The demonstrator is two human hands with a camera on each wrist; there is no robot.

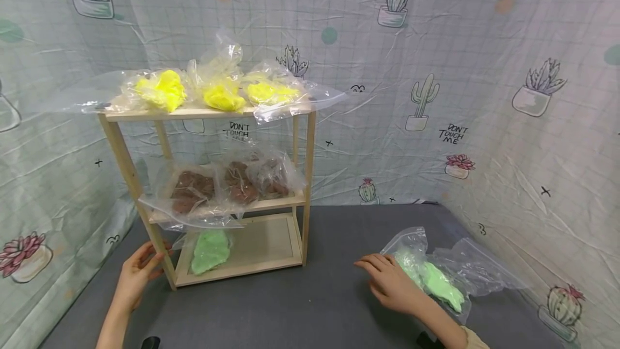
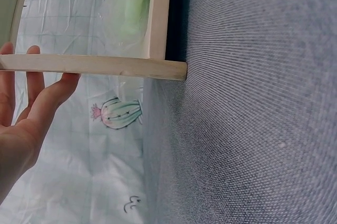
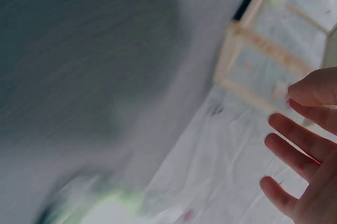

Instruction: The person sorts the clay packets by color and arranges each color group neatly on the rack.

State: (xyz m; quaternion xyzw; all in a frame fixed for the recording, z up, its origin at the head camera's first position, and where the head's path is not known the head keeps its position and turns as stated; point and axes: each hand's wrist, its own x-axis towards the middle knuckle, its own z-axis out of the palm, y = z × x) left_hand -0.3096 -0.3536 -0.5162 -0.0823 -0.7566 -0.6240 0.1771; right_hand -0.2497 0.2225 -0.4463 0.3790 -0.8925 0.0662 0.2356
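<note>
A small wooden shelf rack (image 1: 310,187) with three levels stands on the dark table. My left hand (image 1: 135,276) is at its front left post; in the left wrist view, fingers (image 2: 55,95) lie on both sides of the post (image 2: 121,67), holding it low down. One clear bag of light green stuff (image 1: 211,252) lies at the left of the bottom level. My right hand (image 1: 394,287) hovers over the table with fingers extended, holding nothing. Just beyond it are clear zip bags with light green stuff (image 1: 442,284).
Bags of yellow stuff (image 1: 223,96) sit on the top level, their plastic overhanging the edges. Bags of brown stuff (image 1: 194,190) fill the middle level. A cactus-print sheet (image 1: 368,139) hangs behind and at both sides. A black object (image 1: 150,342) shows at the front edge.
</note>
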